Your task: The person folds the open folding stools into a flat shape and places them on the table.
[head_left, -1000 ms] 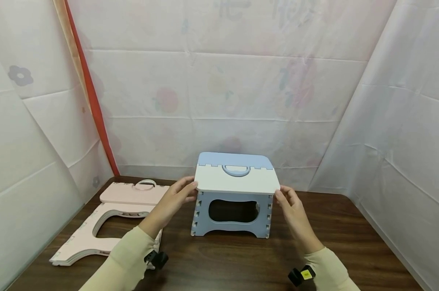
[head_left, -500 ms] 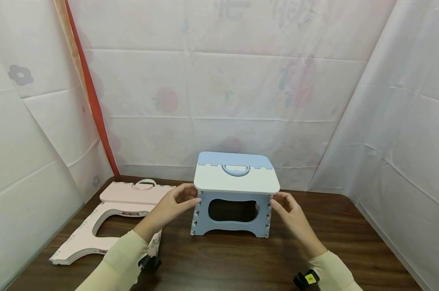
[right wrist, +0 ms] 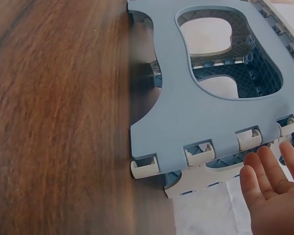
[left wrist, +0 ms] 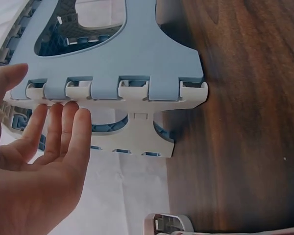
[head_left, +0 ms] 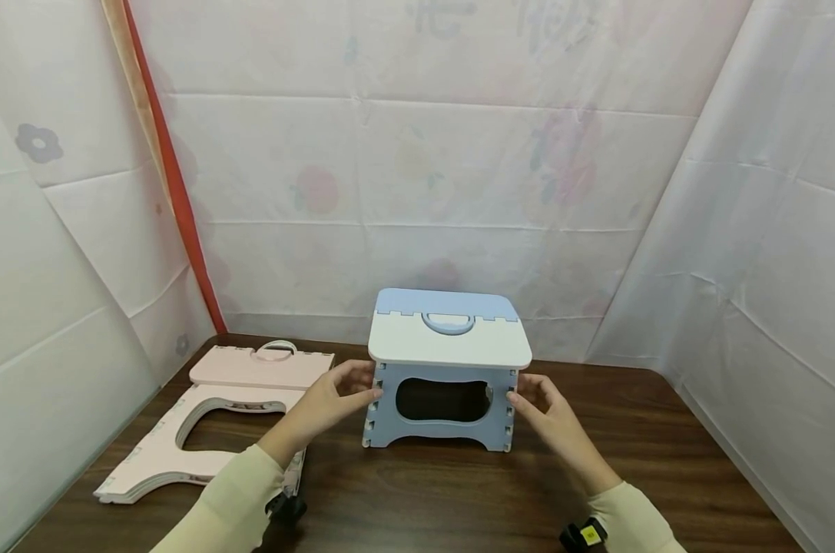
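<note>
A blue and white folding step stool point(head_left: 452, 407) stands unfolded on the dark wooden table, its white-and-blue top point(head_left: 452, 346) level and its blue handle lying in the middle. My left hand point(head_left: 327, 403) is at the stool's left side, below the top. In the left wrist view its fingertips point(left wrist: 81, 117) reach the white side panel, and the thumb stands apart near the blue front panel. On the other side my right hand point(head_left: 551, 411) mirrors it. Its fingertips point(right wrist: 250, 171) come right up to the hinged side edge in the right wrist view.
A pink folding stool point(head_left: 154, 445) lies folded flat on the table point(head_left: 417, 507) at the left, partly behind my left forearm. White patterned cloth point(head_left: 417, 169) hangs behind and on both sides. A red strip point(head_left: 175, 184) runs down the back left corner.
Both hands have slid down from the front corners of the top to the stool's sides below it. The stool has stayed in place.
</note>
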A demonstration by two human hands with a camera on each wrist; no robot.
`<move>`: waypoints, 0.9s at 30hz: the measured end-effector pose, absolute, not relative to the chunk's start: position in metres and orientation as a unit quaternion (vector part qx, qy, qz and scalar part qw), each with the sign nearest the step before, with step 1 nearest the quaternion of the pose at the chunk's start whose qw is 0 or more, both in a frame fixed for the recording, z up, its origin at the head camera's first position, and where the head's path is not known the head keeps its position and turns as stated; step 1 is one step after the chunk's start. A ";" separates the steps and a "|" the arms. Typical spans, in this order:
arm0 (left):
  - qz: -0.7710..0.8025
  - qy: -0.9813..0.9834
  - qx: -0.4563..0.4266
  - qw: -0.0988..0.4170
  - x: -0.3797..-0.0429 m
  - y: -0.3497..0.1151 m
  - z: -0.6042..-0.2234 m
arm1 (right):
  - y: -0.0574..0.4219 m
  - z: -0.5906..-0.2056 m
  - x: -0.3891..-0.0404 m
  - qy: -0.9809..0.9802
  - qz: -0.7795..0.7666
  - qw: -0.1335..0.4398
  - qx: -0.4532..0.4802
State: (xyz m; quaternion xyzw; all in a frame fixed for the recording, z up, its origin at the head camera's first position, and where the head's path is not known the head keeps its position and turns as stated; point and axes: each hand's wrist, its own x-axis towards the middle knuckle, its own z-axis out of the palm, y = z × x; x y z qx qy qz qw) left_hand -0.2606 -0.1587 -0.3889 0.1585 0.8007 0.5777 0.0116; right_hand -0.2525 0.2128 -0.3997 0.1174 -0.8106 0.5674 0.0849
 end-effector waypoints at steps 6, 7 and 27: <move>0.568 0.811 0.141 0.010 -0.258 -0.157 -0.390 | 0.213 -0.405 -0.252 -0.828 0.546 0.072 0.107; 0.567 0.812 0.138 0.009 -0.257 -0.156 -0.390 | 0.213 -0.406 -0.252 -0.831 0.543 0.067 0.103; 0.559 0.822 0.110 -0.002 -0.261 -0.151 -0.411 | 0.211 -0.418 -0.254 -0.863 0.494 0.053 0.085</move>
